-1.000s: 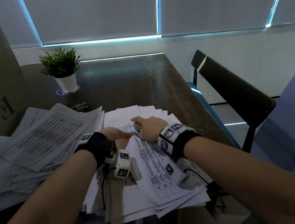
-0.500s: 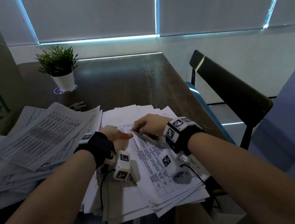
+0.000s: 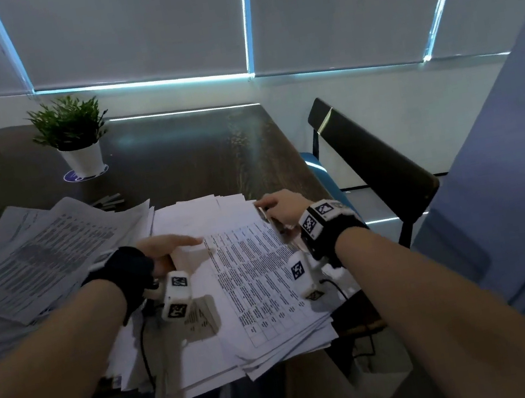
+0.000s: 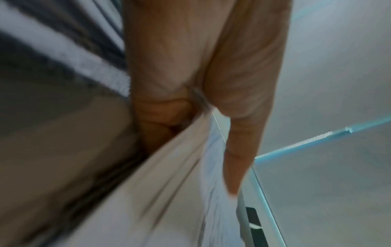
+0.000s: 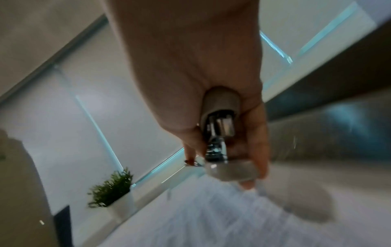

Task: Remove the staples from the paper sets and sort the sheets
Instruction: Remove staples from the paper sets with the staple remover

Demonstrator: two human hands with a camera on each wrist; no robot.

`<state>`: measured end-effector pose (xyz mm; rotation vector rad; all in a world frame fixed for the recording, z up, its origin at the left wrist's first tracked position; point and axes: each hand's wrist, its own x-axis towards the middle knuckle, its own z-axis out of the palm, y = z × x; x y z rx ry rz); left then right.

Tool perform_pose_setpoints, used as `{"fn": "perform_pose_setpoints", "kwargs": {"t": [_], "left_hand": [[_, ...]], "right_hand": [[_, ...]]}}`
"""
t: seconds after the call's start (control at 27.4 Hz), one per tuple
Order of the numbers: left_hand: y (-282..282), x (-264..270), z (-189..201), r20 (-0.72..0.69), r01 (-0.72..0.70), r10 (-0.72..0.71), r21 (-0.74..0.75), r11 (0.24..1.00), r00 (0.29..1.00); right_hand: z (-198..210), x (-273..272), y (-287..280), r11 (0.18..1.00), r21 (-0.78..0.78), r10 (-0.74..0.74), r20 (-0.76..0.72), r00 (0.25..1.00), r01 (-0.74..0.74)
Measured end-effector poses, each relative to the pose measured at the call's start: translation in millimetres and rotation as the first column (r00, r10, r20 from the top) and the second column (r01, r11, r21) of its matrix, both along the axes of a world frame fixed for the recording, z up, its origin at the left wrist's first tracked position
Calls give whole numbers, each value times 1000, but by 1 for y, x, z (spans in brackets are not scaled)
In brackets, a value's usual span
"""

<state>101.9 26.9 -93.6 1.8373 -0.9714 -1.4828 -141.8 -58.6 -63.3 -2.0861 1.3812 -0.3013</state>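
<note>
1. The top sheet (image 3: pixel 253 276), printed with a table, lies on the paper pile (image 3: pixel 211 356) at the near edge of the tabletop (image 3: pixel 183 149), between the two hands.
2. The left hand (image 3: pixel 162 250) pinches the sheet's left edge: thumb out straight on top, the other fingers (image 4: pixel 167 117) curled beneath.
3. The right hand (image 3: pixel 281 207) is curled round a staple remover (image 5: pixel 220 133), held just above the pile's far right corner.
4. Paper is light, limp and easily torn, so I judge an edge or corner pinch best, lifting slowly so lower sheets don't slide.
5. The remover looks rigid metal and plastic; grip its two pads.
6. A second, spread pile (image 3: pixel 38 257) lies to the left.
</note>
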Motion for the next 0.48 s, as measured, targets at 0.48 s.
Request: {"fn": "perform_pose_setpoints", "kwargs": {"t": [0.48], "left_hand": [[-7,-7,-9,101,-195,201,-67,978,974]], "right_hand": [[42,-69,-4,898,-405,-275,-824,495,-175]]}}
